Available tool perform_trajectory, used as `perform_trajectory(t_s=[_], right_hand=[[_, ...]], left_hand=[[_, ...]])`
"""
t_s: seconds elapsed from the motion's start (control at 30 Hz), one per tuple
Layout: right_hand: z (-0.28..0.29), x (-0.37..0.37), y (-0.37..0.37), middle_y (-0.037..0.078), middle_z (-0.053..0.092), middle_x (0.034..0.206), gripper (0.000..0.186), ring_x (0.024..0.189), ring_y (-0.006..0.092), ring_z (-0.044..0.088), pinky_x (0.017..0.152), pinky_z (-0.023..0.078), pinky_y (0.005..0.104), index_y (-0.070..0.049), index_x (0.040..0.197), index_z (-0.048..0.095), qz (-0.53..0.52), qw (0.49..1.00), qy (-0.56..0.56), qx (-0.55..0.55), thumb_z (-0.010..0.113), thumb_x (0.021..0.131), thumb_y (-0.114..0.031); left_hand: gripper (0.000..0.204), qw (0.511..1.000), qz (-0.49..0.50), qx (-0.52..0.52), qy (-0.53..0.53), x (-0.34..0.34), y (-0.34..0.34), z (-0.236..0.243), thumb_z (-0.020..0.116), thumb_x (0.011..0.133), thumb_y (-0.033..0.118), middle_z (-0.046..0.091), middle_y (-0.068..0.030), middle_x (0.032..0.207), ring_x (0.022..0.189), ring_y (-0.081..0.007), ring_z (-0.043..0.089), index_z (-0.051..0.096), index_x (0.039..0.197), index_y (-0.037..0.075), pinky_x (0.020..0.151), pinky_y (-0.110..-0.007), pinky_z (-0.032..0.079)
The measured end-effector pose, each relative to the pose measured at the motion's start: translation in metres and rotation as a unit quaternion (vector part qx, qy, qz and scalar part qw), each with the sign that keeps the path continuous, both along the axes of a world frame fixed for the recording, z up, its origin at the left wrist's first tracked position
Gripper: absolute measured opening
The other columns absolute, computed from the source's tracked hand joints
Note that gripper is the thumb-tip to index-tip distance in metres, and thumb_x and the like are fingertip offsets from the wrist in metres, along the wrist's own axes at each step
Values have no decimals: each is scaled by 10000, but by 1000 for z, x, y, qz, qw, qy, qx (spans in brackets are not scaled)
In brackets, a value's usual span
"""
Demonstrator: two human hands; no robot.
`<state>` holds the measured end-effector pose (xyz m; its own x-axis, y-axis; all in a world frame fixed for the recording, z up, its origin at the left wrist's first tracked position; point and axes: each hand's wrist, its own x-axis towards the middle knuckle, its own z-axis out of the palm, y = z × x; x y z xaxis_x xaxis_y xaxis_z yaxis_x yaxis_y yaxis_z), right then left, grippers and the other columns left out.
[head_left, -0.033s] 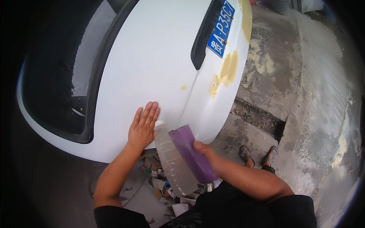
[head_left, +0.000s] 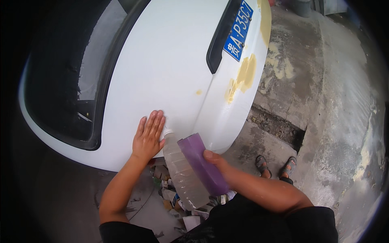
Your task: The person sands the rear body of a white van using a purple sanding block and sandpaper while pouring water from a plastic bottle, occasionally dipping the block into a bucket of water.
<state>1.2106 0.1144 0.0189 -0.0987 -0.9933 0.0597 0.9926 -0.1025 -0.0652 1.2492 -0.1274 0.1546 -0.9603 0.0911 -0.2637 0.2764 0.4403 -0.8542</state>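
Observation:
On the white car's rear panel (head_left: pixel 162 60), my left hand (head_left: pixel 149 133) lies flat with its fingers stretched out. Just right of it, a clear plastic water bottle (head_left: pixel 182 170) is tilted, its white cap end by my left thumb. A faint thin line shows at the cap; whether it is water I cannot tell. My right hand (head_left: pixel 221 164) grips a purple folded sheet of sandpaper (head_left: pixel 202 162), thumb on top. The bottle lies against the sandpaper and seems held in the same grip; the right fingers are hidden underneath.
Yellow filler patches (head_left: pixel 245 75) mark the panel near the blue licence plate (head_left: pixel 239 30). The dark rear window (head_left: pixel 60 89) is at left. Below the bottle lies a heap of scraps (head_left: pixel 192 220). A broken pit (head_left: pixel 279 125) cuts the concrete floor by my sandalled feet (head_left: pixel 275 165).
My left hand has slid slightly left along the panel, away from the bottle's cap. The bottle and sandpaper have shifted slightly left.

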Motion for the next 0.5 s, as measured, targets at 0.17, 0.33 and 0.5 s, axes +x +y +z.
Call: perform_trajectory(t_s=[0.17,0.33,0.5], right_hand=[[34,10,-11,98,620,1110,712,952,184,635,789,546,321,-65,1308,499,34,997,-24,-59,593,873,-621],[28,11,-9,82,630,1088,663,944,161,634,794,543,320,-68,1275,524,9,994,-78,-74,614,874,-588],[10,-6,14,98,620,1168,890,977,147,638,803,536,274,-15,1414,409,-104,994,-44,11,609,829,-655]], left_hand=[[784,994,-6,59,91,71,-37,43,559,879,506,294,-134,1569,1475,-286,219,366,1467,24,1193,-454,156],[781,984,38,80,156,51,-27,20,558,885,475,281,-219,1553,1472,-353,203,365,1448,-30,1191,-477,137],[695,990,66,85,92,-48,16,-46,391,961,412,124,-120,1619,1502,-266,96,222,1523,40,1219,-414,69]])
